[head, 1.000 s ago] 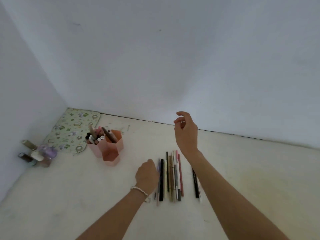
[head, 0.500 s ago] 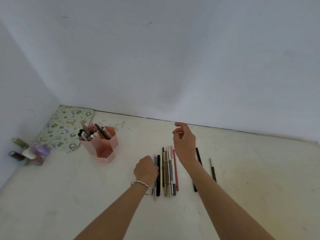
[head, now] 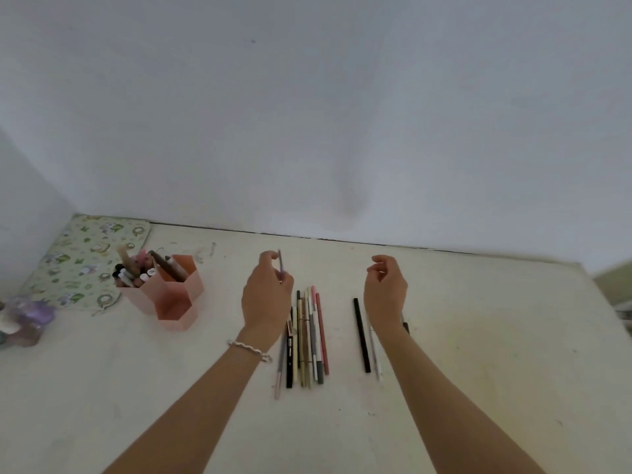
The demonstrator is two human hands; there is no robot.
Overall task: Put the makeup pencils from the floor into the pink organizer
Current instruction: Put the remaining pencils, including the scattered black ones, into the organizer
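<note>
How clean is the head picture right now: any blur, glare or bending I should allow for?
Head view: light soft and even, no glare, hardly any shadow; the lilac pencil held in the left hand is blurred; the bottles at the left border look soft; the floor's far edge bows from the wide lens.

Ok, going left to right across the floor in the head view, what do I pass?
Purple bottles → patterned mat → pink organizer → left hand, pinching a purple pencil → row of pencils on the floor → lone black pencil → right hand, holding nothing.
</note>
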